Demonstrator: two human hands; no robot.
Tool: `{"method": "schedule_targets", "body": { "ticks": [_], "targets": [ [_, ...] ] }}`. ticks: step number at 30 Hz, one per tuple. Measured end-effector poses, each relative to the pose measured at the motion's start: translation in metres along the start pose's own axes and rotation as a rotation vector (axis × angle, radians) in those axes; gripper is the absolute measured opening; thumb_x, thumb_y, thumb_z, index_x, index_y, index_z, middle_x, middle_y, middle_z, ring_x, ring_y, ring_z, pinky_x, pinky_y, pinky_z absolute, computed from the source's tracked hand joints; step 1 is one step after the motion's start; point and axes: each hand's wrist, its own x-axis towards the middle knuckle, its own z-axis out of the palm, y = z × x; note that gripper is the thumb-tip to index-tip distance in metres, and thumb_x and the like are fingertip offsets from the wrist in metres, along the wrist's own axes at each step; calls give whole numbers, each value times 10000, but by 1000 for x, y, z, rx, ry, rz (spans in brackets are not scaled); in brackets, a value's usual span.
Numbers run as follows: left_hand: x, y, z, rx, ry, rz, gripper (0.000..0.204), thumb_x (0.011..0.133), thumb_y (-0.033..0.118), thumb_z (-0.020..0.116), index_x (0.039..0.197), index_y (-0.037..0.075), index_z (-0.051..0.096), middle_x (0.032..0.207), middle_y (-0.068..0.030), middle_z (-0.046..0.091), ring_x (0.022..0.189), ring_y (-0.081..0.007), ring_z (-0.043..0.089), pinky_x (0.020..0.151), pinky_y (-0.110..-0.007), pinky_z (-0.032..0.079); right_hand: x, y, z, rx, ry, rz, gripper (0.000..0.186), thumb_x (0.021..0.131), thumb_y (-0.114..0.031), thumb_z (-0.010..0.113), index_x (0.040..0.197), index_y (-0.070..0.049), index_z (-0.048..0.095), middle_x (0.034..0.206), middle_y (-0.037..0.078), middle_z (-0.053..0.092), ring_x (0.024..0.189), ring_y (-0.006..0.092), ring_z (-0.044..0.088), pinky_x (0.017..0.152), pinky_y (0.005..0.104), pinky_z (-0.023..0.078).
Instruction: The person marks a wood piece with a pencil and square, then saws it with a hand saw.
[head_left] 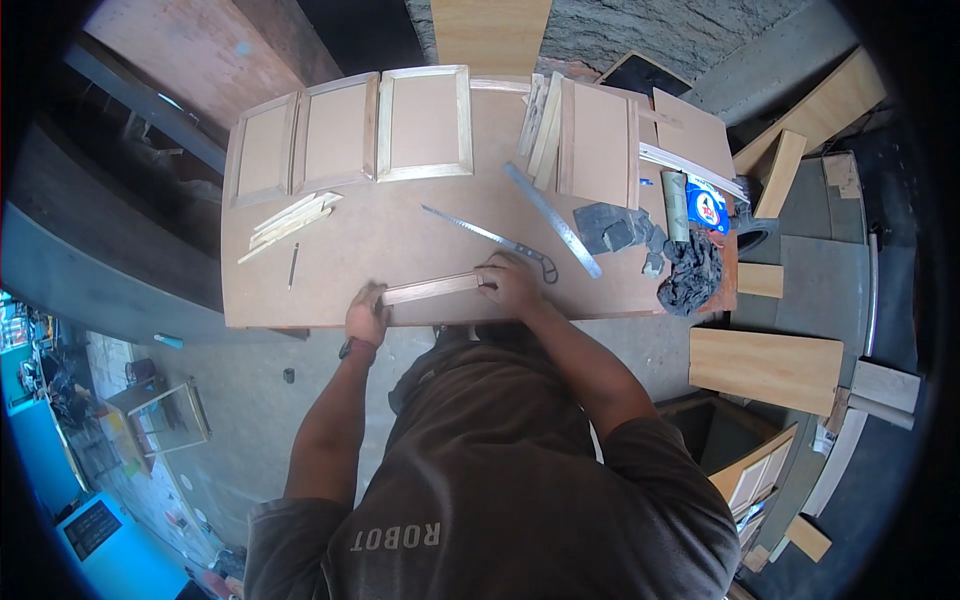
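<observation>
A short piece of pale wooden moulding (432, 289) lies between my hands near the front edge of the workbench (380, 235). My left hand (367, 317) is closed round its left end, and my right hand (514, 286) grips the right end. The moulding slants slightly, its right end a little farther from me. Just beyond my right hand rests a handsaw (490, 240) with a narrow toothed blade and a dark handle. A steel ruler (553, 220) lies slantwise past the saw. To the left is a pencil (294, 266).
Framed wooden panels (425, 122) line the bench's far side. Cut wood strips (290, 225) lie at left. On the right are dark sandpaper pieces (608, 228), a crumpled black cloth (692, 275) and a blue-and-white packet (708, 205). Boards (765, 370) stand right of the bench.
</observation>
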Motion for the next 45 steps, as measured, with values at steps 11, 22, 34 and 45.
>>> {"method": "schedule_targets", "body": {
  "ticks": [11, 22, 34, 45],
  "targets": [
    [7, 3, -9, -42, -14, 1, 417, 805, 86, 807, 1214, 88, 722, 1223, -142, 694, 1129, -354, 670, 995, -405, 547, 3, -7, -7, -6, 19, -41, 352, 783, -184, 837, 1125, -121, 777, 1092, 57, 693, 1058, 273, 681, 933, 391, 553],
    [15, -5, -13, -5, -96, 19, 428, 786, 87, 809, 1206, 81, 723, 1224, -144, 701, 1111, -355, 683, 992, -407, 553, 8, -5, -5, -43, -31, 3, 317, 818, -214, 816, 1121, -129, 770, 1112, 55, 677, 1088, 274, 668, 954, 399, 538],
    [13, -10, -9, -23, -113, -19, 441, 788, 92, 818, 1220, 87, 727, 1260, -138, 698, 1155, -341, 668, 1024, -404, 537, 6, -2, -3, -59, 0, -21, 334, 784, -215, 839, 1103, -140, 771, 1112, 51, 676, 1070, 269, 671, 933, 391, 547],
    [14, -2, -14, 2, -92, 16, 391, 790, 37, 790, 1175, 71, 731, 1239, -140, 694, 1087, -337, 689, 952, -416, 556, 2, -1, -1, -90, 2, 0, 375, 802, -309, 828, 1159, -204, 776, 1134, -5, 691, 1089, 208, 680, 914, 379, 556]
  ]
}}
